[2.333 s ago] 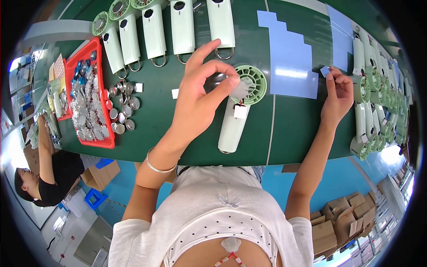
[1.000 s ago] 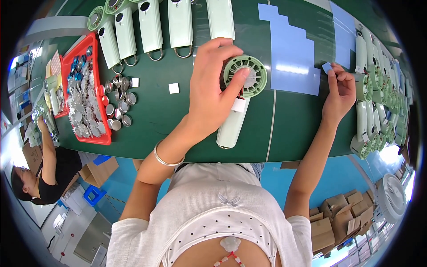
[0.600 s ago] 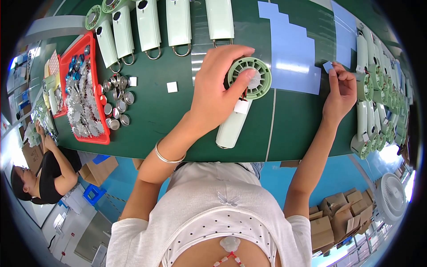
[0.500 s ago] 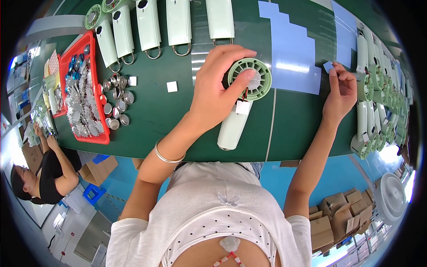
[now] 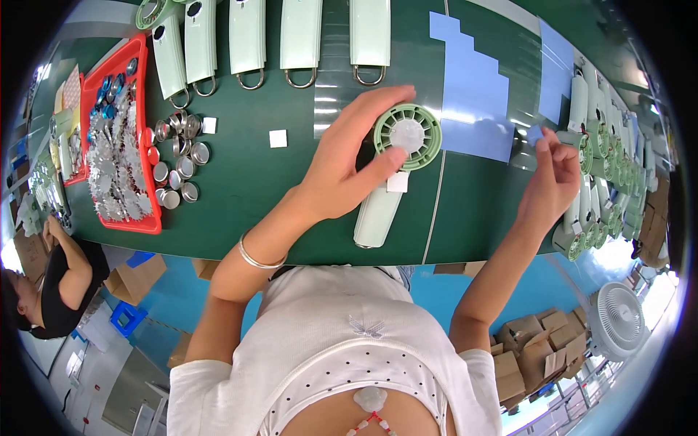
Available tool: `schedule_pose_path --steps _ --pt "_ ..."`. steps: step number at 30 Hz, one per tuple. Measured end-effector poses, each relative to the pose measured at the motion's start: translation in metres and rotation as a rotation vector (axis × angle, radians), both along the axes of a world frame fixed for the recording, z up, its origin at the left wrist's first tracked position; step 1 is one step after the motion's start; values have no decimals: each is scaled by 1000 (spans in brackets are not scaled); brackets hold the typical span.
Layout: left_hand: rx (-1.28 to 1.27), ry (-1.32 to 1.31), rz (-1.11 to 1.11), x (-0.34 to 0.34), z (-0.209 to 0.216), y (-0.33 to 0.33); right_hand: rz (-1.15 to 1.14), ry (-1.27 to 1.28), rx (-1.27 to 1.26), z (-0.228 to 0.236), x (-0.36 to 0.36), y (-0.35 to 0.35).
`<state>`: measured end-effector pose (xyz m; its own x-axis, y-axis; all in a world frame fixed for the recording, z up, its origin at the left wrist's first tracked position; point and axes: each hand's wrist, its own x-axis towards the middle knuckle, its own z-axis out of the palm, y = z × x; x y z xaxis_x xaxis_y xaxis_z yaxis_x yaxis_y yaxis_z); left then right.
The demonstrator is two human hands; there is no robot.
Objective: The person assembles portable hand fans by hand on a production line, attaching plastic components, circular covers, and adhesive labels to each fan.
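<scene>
A pale green handheld fan lies in front of me, its round slatted head facing up and its handle pointing toward me. My left hand curves round the left side of the head, thumb on the lower rim near the translucent hub. A small white square sits where head and handle meet. Off to the right, my right hand pinches a small blue square piece between thumb and fingertip. Beyond the fan lies a stepped blue sheet with pieces gone from its edge.
A red tray of silvery toothed parts stands left, with loose metal caps beside it. White squares lie on the green table. Fan handles line the far side; more fans stack right. Another person works at far left.
My left thumb has slid from the hub down to the rim, and the left fingers have straightened. The blue piece in my right hand has moved slightly nearer to me.
</scene>
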<state>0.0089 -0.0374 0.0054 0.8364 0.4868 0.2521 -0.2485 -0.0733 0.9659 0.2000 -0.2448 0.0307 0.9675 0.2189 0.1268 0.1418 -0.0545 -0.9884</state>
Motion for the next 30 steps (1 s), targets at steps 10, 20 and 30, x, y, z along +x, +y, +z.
schedule_pose_path --steps 10,20,30 --pt "-70 -16 -86 -7 -6 5 417 298 -156 59 -79 60" --pt "65 25 -79 -7 -6 7 431 211 -306 54 -91 86" --pt "66 44 -81 -8 -7 6 433 31 -501 52 -93 93"
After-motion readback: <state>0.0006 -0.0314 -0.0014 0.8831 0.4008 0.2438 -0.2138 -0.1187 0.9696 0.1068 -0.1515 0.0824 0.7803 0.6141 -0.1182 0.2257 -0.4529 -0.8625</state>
